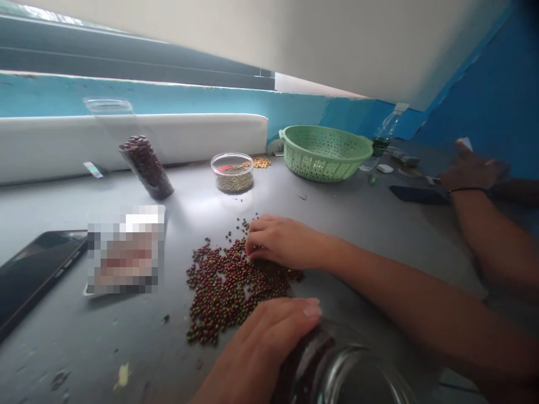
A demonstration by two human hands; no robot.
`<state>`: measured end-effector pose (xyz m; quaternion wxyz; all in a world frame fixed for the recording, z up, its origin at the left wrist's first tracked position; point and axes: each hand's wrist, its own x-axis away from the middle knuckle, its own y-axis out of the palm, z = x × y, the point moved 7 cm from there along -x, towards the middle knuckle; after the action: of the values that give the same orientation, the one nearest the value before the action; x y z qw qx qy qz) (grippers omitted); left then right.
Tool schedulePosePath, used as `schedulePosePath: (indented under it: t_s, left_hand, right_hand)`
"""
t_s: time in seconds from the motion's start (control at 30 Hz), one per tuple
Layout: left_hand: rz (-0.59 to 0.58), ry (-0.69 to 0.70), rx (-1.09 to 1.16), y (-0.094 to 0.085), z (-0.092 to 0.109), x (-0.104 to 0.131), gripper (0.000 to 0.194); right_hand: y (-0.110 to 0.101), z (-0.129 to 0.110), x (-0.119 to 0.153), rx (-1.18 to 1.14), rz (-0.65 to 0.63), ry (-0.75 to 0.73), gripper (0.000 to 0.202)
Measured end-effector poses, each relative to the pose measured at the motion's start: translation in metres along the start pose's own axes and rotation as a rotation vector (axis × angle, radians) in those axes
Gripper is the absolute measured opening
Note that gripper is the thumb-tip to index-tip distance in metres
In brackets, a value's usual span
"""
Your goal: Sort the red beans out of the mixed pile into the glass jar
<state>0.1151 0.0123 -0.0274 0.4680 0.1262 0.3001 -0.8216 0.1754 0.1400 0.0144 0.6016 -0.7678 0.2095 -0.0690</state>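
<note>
Beans [227, 286] lie loose on the counter [357, 224].
My right hand [282, 241] pinches some at 12 o'clock; my left hand [269, 342] grips the jar [332, 370]. Tiny, hard, they roll; pinch them.

Plain workroom — grey table [379, 224], blue wall [484, 112], sorting basket [324, 154].

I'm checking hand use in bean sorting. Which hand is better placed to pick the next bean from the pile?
The right hand: its fingers already rest on the bean pile. The left hand is gripping the glass jar at the table's near edge.
</note>
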Motion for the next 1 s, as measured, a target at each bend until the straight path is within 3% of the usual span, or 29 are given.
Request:
schedulePosePath:
  t_s: [0.17,0.27,0.33,0.43,0.6,1.0]
  left_hand:
    - [0.001,-0.025,0.015,0.001,-0.003,-0.002,0.062]
    - [0.02,-0.008,0.022,0.0,0.0,-0.002,0.066]
    - [0.02,0.017,0.018,0.001,0.002,-0.002,0.066]
    - [0.014,0.034,0.005,0.002,0.003,-0.001,0.07]
    - [0.006,0.052,-0.015,0.003,0.003,-0.002,0.077]
    - [0.033,0.13,-0.081,0.006,0.005,-0.005,0.071]
  right_hand:
    - [-0.009,-0.003,0.001,-0.118,0.057,0.06,0.013]
    - [-0.022,0.01,0.008,-0.31,0.189,0.189,0.009]
    - [-0.024,0.019,0.013,-0.374,0.208,0.251,0.002]
    - [-0.02,0.023,0.014,-0.354,0.122,0.223,0.013]
    - [-0.011,0.021,0.01,-0.255,-0.004,0.172,0.011]
    - [-0.007,0.009,0.006,-0.094,-0.078,0.146,0.018]
